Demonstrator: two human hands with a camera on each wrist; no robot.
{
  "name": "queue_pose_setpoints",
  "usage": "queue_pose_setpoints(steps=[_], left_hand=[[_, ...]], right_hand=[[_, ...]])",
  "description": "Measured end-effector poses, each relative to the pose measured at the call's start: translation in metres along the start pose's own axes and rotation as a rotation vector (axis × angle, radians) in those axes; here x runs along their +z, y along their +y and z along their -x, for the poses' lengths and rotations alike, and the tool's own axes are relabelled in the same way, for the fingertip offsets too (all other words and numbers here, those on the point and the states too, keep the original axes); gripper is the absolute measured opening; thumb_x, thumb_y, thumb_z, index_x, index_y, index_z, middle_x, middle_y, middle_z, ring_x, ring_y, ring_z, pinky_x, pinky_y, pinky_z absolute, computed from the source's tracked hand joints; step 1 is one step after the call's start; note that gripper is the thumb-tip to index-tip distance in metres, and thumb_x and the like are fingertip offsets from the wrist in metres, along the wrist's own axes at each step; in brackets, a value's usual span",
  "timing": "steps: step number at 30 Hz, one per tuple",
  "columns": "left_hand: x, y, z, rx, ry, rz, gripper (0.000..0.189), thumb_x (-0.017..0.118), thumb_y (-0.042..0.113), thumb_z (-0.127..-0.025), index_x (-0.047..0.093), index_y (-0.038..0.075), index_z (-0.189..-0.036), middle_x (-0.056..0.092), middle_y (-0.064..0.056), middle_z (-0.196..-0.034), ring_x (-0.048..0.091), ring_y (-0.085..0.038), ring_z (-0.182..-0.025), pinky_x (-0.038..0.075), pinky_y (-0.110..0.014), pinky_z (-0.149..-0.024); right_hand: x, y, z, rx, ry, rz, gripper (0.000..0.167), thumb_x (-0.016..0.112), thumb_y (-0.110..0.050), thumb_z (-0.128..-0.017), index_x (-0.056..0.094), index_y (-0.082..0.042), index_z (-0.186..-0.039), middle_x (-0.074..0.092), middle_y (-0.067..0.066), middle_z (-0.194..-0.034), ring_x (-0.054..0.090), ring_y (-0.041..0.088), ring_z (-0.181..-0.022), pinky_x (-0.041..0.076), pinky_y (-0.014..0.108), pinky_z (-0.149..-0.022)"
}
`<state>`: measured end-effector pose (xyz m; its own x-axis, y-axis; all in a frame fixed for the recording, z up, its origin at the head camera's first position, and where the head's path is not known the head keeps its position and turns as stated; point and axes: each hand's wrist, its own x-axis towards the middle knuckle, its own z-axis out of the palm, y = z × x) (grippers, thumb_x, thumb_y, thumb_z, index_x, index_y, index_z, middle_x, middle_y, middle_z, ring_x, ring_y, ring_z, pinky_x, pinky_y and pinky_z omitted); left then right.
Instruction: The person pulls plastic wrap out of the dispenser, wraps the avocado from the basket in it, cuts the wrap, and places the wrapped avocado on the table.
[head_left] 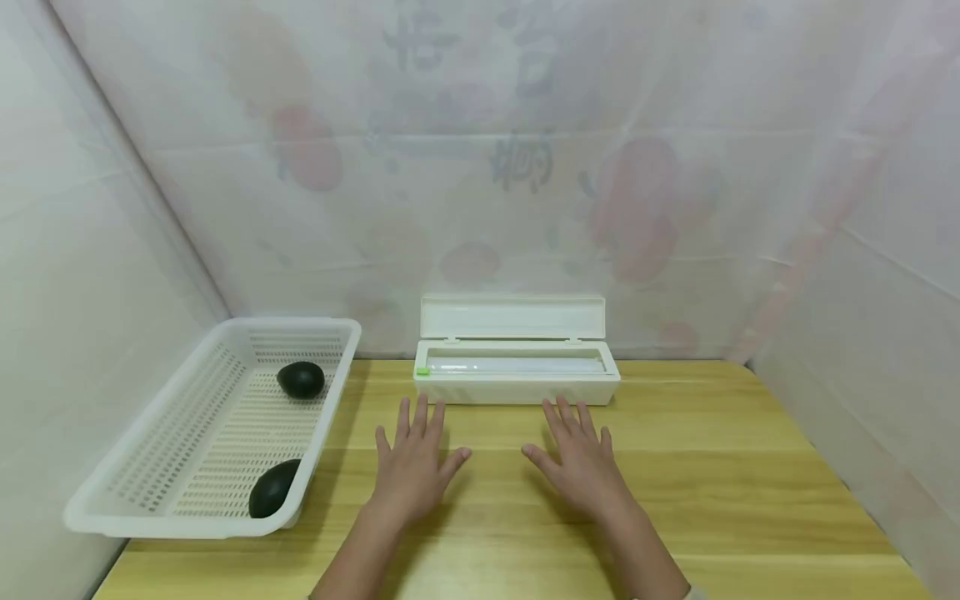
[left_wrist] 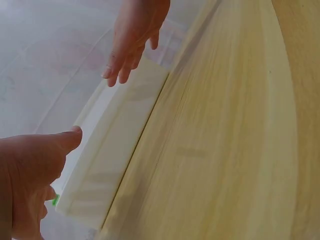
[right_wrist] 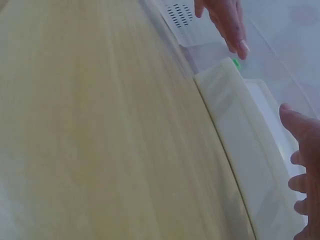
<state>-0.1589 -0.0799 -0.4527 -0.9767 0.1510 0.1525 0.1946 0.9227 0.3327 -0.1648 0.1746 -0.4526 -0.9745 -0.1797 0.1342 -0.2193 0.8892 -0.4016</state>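
Observation:
Both hands hover over the wooden table with fingers spread, holding nothing. My left hand is in front of the left half of a long white box, and my right hand is in front of its right half. The box's lid stands raised at the back. Inside lies a white roll with clear film, and a small green slider sits at the left end. In the left wrist view, the left hand is near the box's green end. The right wrist view has the right hand beside the box.
A white perforated basket stands at the table's left edge, holding two dark green avocados, one farther back and one nearer. Pale printed curtains rise behind the wooden table and along both sides.

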Motion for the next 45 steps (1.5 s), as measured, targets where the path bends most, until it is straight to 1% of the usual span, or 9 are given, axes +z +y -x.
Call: queue_pose_setpoints(steps=[7,13,22,27,32,34,36,40,45], left_hand=[[-0.003,0.000,-0.006,0.013,0.010,0.009,0.079,0.049,0.060,-0.096,0.024,0.018,-0.157,0.013,-0.010,-0.165,0.002,-0.032,-0.153,0.011,-0.072,-0.112],[-0.005,0.000,-0.021,0.047,0.018,0.007,0.078,0.049,0.059,-0.097,0.022,0.019,-0.158,0.011,-0.009,-0.166,0.003,-0.030,-0.153,0.012,-0.072,-0.112],[-0.010,-0.005,-0.044,0.080,0.035,0.007,0.076,0.050,0.054,-0.098,0.020,0.017,-0.158,0.015,-0.010,-0.165,0.009,-0.031,-0.152,0.016,-0.071,-0.112],[-0.011,-0.012,-0.064,0.172,0.134,0.076,0.070,0.061,0.041,-0.096,0.032,0.012,-0.154,0.036,-0.009,-0.157,0.026,-0.027,-0.149,0.023,-0.066,-0.113],[-0.012,-0.017,-0.082,0.279,0.277,0.119,0.057,0.068,0.028,-0.094,0.048,0.006,-0.142,0.054,-0.013,-0.142,0.045,-0.031,-0.137,0.035,-0.058,-0.110],[-0.014,-0.017,-0.088,0.304,0.320,0.135,0.051,0.068,0.024,-0.093,0.053,0.004,-0.137,0.059,-0.015,-0.136,0.051,-0.033,-0.131,0.039,-0.054,-0.108],[-0.017,-0.017,-0.096,0.318,0.336,0.157,0.047,0.069,0.021,-0.093,0.057,0.002,-0.134,0.061,-0.016,-0.132,0.053,-0.034,-0.128,0.040,-0.051,-0.109],[-0.020,-0.021,-0.108,0.263,0.251,0.229,0.042,0.069,0.021,-0.093,0.061,0.002,-0.129,0.057,-0.014,-0.137,0.045,-0.035,-0.136,0.036,-0.048,-0.113],[-0.016,-0.031,-0.114,0.085,0.067,0.410,0.042,0.068,0.027,-0.094,0.062,0.009,-0.131,0.036,-0.011,-0.156,0.017,-0.033,-0.151,0.026,-0.054,-0.117]], right_hand=[[-0.008,0.002,-0.004,0.000,0.000,-0.006,0.081,0.045,-0.064,-0.096,0.024,-0.016,-0.157,0.017,0.012,-0.164,0.009,0.043,-0.150,0.010,0.077,-0.107],[-0.012,0.005,-0.007,-0.010,0.018,-0.016,0.081,0.046,-0.064,-0.095,0.026,-0.014,-0.156,0.019,0.014,-0.163,0.008,0.044,-0.149,0.009,0.077,-0.108],[-0.012,0.009,-0.028,-0.152,0.085,0.059,0.076,0.053,-0.053,-0.097,0.030,-0.010,-0.155,0.024,0.015,-0.162,0.014,0.043,-0.149,0.016,0.070,-0.112],[-0.018,0.019,-0.048,-0.240,0.138,0.071,0.069,0.057,-0.046,-0.097,0.039,-0.006,-0.150,0.038,0.016,-0.155,0.027,0.041,-0.145,0.023,0.062,-0.114],[-0.020,0.042,-0.066,-0.393,0.318,0.050,0.052,0.069,-0.028,-0.091,0.058,-0.001,-0.134,0.057,0.019,-0.136,0.048,0.040,-0.130,0.034,0.057,-0.109],[-0.025,0.051,-0.072,-0.421,0.367,0.038,0.047,0.072,-0.023,-0.088,0.061,0.000,-0.128,0.059,0.020,-0.132,0.050,0.041,-0.126,0.036,0.058,-0.107],[-0.031,0.059,-0.078,-0.408,0.361,0.019,0.044,0.072,-0.022,-0.089,0.063,0.000,-0.126,0.058,0.021,-0.133,0.049,0.041,-0.127,0.036,0.059,-0.106],[-0.043,0.075,-0.087,-0.315,0.237,-0.050,0.042,0.068,-0.025,-0.093,0.063,-0.003,-0.128,0.050,0.021,-0.142,0.038,0.044,-0.136,0.033,0.062,-0.108],[-0.051,0.094,-0.094,-0.173,0.072,-0.154,0.042,0.064,-0.028,-0.096,0.060,-0.005,-0.131,0.033,0.019,-0.155,0.018,0.047,-0.145,0.023,0.070,-0.110]])
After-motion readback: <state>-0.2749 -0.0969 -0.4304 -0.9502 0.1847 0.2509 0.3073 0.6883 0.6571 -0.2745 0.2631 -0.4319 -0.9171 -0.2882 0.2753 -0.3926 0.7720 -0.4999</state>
